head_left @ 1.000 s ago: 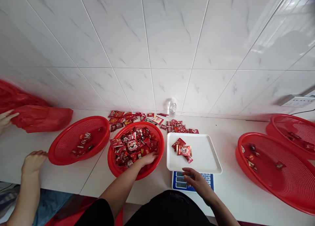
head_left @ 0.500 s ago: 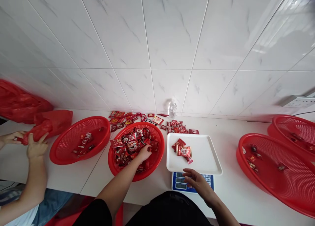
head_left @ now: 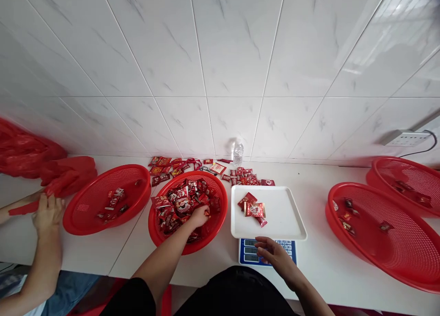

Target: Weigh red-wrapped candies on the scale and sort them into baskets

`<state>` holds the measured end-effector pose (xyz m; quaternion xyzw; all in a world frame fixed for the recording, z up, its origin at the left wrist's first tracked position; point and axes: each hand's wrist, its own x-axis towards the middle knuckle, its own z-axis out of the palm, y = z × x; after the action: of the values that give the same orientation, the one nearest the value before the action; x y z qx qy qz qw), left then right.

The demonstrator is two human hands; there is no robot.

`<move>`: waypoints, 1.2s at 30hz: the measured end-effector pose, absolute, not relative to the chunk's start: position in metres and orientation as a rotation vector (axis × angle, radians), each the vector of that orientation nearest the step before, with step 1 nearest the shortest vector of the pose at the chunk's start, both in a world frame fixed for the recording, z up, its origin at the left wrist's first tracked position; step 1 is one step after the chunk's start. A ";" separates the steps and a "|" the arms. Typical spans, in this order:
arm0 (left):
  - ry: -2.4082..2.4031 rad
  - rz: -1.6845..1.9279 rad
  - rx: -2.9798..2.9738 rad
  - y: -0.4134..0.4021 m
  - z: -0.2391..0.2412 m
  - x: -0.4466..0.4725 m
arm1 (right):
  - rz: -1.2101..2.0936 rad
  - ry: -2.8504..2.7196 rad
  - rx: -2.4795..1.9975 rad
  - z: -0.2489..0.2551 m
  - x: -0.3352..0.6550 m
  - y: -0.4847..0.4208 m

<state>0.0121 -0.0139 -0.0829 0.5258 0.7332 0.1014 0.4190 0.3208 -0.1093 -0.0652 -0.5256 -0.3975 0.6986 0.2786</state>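
Currently, left hand touches wrapped candies.

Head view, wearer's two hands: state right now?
Left hand: curled among the sweets in the basket; whether it holds any cannot be told.
Right hand: open over the scale, nothing seen in it.

A shiny white wall with gray streaks goes up behind the white table. A clear bottle stands near it. A white power strip has a dark cord. Below are a big red basket and a back basket. Far left, crinkly red bags lie in a heap.
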 end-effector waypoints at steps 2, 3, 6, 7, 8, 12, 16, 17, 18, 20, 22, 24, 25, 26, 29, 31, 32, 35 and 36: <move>1.833 0.260 1.317 -0.008 -0.073 0.007 | 1.878 -1.062 -1.411 -0.067 0.322 -0.110; 1.818 0.287 1.303 -0.005 -0.067 0.005 | 1.881 -1.059 -1.412 -0.068 0.323 -0.111; 1.707 0.442 1.202 0.006 -0.048 0.007 | 1.865 -1.053 -1.406 -0.071 0.323 -0.112; 1.661 0.485 1.173 0.009 -0.043 0.012 | 1.849 -1.050 -1.406 -0.072 0.322 -0.112; 1.620 0.511 1.157 0.011 -0.039 0.019 | 1.831 -1.046 -1.412 -0.073 0.322 -0.112; 1.496 0.497 1.170 0.010 -0.039 0.069 | 1.786 -1.037 -1.449 -0.076 0.321 -0.108; 1.288 0.498 1.174 0.000 -0.060 0.120 | 1.713 -1.179 -1.454 -0.078 0.329 -0.099; 1.256 0.521 1.204 -0.002 -0.065 0.128 | 1.649 -1.241 -1.480 -0.079 0.331 -0.095; 1.247 0.554 1.259 -0.003 -0.070 0.133 | 1.566 -1.305 -1.521 -0.081 0.333 -0.091; 1.280 0.620 1.413 -0.003 -0.076 0.136 | 1.363 -1.452 -1.619 -0.084 0.335 -0.079; 1.360 0.656 1.545 -0.002 -0.078 0.134 | 1.125 -1.619 -1.706 -0.087 0.333 -0.063; 1.428 0.646 1.592 -0.001 -0.079 0.131 | 0.900 -1.779 -1.769 -0.090 0.328 -0.045; 1.443 0.638 1.592 -0.001 -0.079 0.129 | 0.816 -1.845 -1.793 -0.091 0.325 -0.036; 1.450 0.632 1.584 -0.002 -0.078 0.128 | 0.763 -1.899 -1.813 -0.092 0.322 -0.027; 1.454 0.625 1.539 -0.007 -0.079 0.123 | 0.780 -1.965 -1.835 -0.093 0.316 -0.007; 1.452 0.628 1.518 -0.011 -0.081 0.120 | 0.836 -1.943 -1.836 -0.093 0.317 -0.001; 1.448 0.633 1.515 -0.014 -0.083 0.119 | 0.858 -1.925 -1.834 -0.094 0.318 0.000; 1.417 0.662 1.525 -0.021 -0.090 0.117 | 0.900 -1.858 -1.833 -0.094 0.328 -0.003; 1.401 0.674 1.543 -0.023 -0.092 0.117 | 0.909 -1.824 -1.837 -0.094 0.333 -0.005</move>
<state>0.1170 -0.0232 -0.0921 0.6263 0.5686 0.2736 0.4578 0.3334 -0.0046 -0.0944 -0.6563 -0.6518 0.3247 0.1976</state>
